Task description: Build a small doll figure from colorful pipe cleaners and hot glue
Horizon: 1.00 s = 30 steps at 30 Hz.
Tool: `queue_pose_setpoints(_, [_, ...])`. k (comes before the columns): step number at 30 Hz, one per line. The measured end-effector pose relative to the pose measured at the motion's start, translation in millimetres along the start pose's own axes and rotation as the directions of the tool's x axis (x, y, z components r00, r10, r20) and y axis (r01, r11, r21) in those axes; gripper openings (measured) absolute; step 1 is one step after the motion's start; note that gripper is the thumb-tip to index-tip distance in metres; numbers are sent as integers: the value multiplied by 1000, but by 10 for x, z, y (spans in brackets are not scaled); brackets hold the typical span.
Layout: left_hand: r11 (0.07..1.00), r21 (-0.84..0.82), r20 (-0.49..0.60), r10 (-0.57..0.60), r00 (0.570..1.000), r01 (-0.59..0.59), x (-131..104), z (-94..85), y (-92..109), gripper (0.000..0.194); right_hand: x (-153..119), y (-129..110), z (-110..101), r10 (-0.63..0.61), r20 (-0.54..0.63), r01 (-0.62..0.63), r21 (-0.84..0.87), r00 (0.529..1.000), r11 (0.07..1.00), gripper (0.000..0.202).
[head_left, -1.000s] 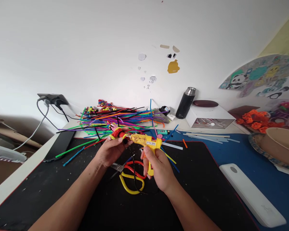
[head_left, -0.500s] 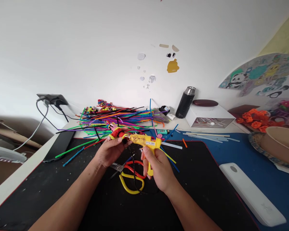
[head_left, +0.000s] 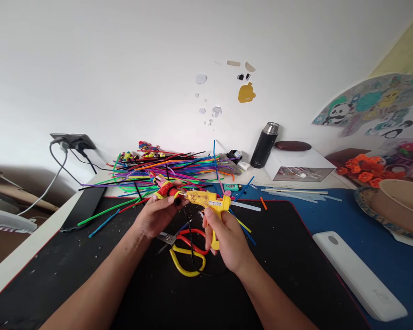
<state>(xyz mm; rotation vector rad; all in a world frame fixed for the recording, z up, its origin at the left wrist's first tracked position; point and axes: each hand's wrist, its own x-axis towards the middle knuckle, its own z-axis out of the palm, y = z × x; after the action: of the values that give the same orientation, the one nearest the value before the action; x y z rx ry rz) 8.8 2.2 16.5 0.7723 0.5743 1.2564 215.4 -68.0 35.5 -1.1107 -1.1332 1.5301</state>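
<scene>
My left hand (head_left: 158, 214) is closed around a small pipe-cleaner figure (head_left: 166, 189) in red, yellow, pink and black. My right hand (head_left: 229, 236) grips a yellow hot glue gun (head_left: 201, 199) by its handle, fingers around the trigger side. A clear glue stick (head_left: 246, 206) juts from the gun's rear. The gun's nozzle points left and meets or nearly meets the figure's black end; I cannot tell if they touch. Under the hands, scissors (head_left: 187, 275) with one red and one yellow handle loop lie on the black mat (head_left: 261, 284). The gun's black cord crosses them.
Many coloured pipe cleaners (head_left: 179, 167) are heaped along the wall, with small finished figures (head_left: 147, 147) behind. A black thermos (head_left: 265, 145) and white box (head_left: 299, 166) stand at back right. Glue sticks (head_left: 296, 195) and a white oblong device (head_left: 359, 275) lie right; a phone (head_left: 84, 208) lies left.
Both hands hold almost the same pose, with the glue gun's tip still at the figure. The whole view has shifted very slightly.
</scene>
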Motion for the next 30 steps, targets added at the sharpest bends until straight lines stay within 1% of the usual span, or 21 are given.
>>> queue_pose_setpoints(8, [1000, -1, 10, 3, 1000, -3, 5, 5, -2, 45, -10, -12, -6, 13, 5, -13, -1, 1000, 1000, 71])
queue_pose_setpoints(20, [1000, 9, -6, -2, 1000, 2, 10, -8, 2, 44, -17, -24, 3, 21, 21, -21, -3, 1000, 1000, 71])
queue_pose_setpoints(30, [1000, 3, -1, 5, 1000, -5, 6, -13, -1, 44, -16, -4, -10, 15, -4, -15, -21, 1000, 1000, 71])
